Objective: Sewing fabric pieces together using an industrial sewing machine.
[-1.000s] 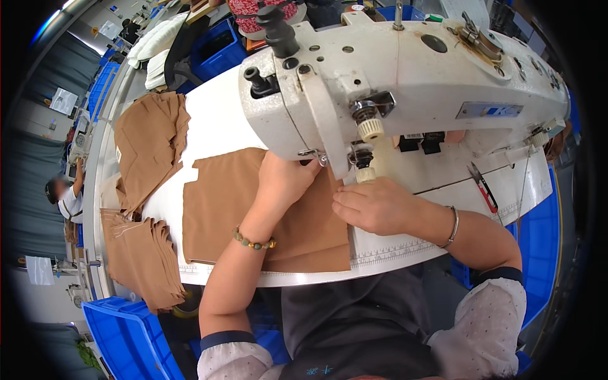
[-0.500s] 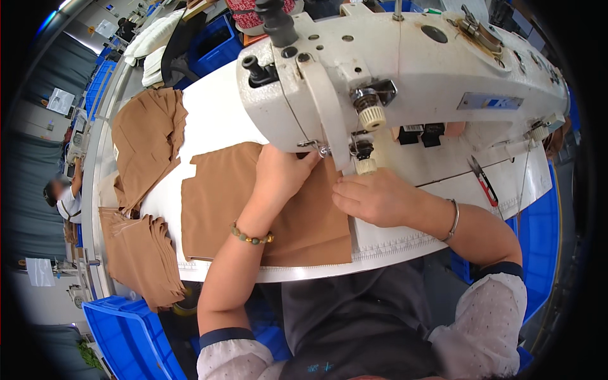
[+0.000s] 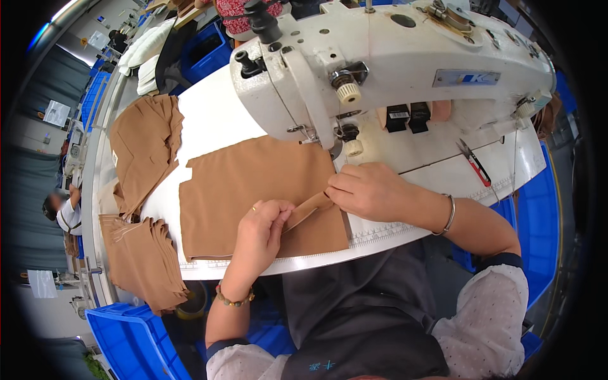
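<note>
A piece of brown fabric lies on the white sewing machine table, its far edge by the needle area of the white sewing machine. My left hand pinches the fabric's near part, lifting a folded strip of it. My right hand pinches the other end of that strip, just in front of the machine head. Between both hands the strip runs slantwise, with a thin pale line along it. The fingertips of my right hand are partly hidden by the hand itself.
Stacks of brown cut fabric, one upper and one lower, lie at the left. Red-handled thread snips rest at the right. Blue bins stand below the table edge. A person sits at the far left.
My left hand has moved from beside the needle toward the table's near edge and now pinches a lifted fold. My right hand has shifted slightly left. The whole view has shifted a little.
</note>
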Demonstrator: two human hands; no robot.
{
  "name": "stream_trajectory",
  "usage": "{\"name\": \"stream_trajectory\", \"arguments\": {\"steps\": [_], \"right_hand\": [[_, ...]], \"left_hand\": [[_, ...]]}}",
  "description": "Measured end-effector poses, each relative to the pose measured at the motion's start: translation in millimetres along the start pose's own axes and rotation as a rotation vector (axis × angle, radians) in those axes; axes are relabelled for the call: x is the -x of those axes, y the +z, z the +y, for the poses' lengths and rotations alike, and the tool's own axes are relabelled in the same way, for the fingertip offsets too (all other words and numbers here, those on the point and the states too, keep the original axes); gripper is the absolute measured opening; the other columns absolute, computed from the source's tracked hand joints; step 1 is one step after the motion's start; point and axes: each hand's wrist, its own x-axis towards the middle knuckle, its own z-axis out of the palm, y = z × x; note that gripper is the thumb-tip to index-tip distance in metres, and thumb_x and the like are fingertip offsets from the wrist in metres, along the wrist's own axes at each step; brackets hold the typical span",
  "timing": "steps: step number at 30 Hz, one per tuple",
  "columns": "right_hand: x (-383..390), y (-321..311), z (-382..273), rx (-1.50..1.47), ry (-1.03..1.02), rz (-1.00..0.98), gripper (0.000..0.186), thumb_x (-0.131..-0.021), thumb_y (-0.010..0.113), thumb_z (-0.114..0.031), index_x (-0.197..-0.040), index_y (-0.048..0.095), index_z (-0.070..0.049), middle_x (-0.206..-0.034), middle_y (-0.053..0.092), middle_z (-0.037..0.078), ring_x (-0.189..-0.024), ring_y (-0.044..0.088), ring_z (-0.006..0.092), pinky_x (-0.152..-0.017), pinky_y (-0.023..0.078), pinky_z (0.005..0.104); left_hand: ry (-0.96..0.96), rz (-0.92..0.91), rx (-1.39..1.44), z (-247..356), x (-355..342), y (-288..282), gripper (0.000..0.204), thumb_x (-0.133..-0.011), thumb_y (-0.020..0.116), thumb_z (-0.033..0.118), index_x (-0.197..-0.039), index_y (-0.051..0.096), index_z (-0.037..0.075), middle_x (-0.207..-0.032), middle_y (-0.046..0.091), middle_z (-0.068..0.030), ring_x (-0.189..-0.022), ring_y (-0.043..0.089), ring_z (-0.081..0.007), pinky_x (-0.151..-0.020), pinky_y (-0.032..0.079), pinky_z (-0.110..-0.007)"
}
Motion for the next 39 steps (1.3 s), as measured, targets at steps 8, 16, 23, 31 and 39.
{"name": "stream_trajectory", "arguments": {"steps": [8, 16, 23, 31, 39], "right_hand": [[4.6, -5.5, -26.6, -0.101, 0.083, -0.003, 0.010, -0.076, 0.067, -0.013, -0.083, 0.061, -0.008, -0.082, 0.056, 0.002, -0.078, 0.062, 0.0183, -0.060, 0.053, 0.0319], [7.5, -3.4, -25.4, -0.186, 0.146, 0.067, 0.017, -0.074, 0.069, -0.009, -0.091, 0.065, -0.010, -0.087, 0.061, 0.001, -0.079, 0.063, 0.0189, -0.063, 0.053, 0.0328], [6.4, -4.7, -26.9, -0.295, 0.230, 0.058, 0.017, -0.079, 0.072, -0.005, -0.095, 0.069, -0.008, -0.094, 0.067, 0.003, -0.083, 0.068, 0.0222, -0.068, 0.056, 0.0339], [9.5, -12.3, -59.6, -0.110, 0.296, 0.123, 0.020, -0.078, 0.069, -0.009, -0.097, 0.065, -0.006, -0.099, 0.061, 0.004, -0.079, 0.065, 0.0208, -0.061, 0.053, 0.0339], [26.3, -10.5, -81.6, -0.014, 0.139, -0.003, 0.024, -0.074, 0.066, -0.015, -0.096, 0.065, -0.005, -0.088, 0.057, 0.002, -0.072, 0.057, 0.0156, -0.058, 0.048, 0.0273]], "left_hand": [[0.197, 0.107, -0.078, 18.1, 0.1, 4.0, 0.014, -0.087, 0.075, 0.002, -0.098, 0.068, 0.004, -0.090, 0.068, -0.0097, -0.084, 0.064, -0.0281, -0.078, 0.052, -0.036], [0.103, 0.114, 0.026, -3.4, 6.4, 8.4, 0.015, -0.088, 0.074, 0.007, -0.101, 0.067, 0.009, -0.085, 0.069, -0.0056, -0.077, 0.068, -0.0265, -0.073, 0.052, -0.037], [0.572, 0.355, -0.258, 14.0, 13.7, 7.0, 0.019, -0.081, 0.082, 0.010, -0.094, 0.068, 0.009, -0.084, 0.069, -0.0054, -0.072, 0.063, -0.0224, -0.066, 0.050, -0.036], [0.194, 0.298, -0.174, -0.7, 5.9, 23.4, 0.018, -0.091, 0.070, 0.004, -0.107, 0.066, 0.008, -0.087, 0.069, -0.0064, -0.077, 0.066, -0.0266, -0.068, 0.053, -0.038], [0.008, 0.015, -0.359, 10.5, -4.1, 21.3, 0.028, -0.097, 0.066, 0.016, -0.125, 0.065, 0.013, -0.109, 0.067, -0.0069, -0.086, 0.069, -0.0277, -0.068, 0.056, -0.039]]}}
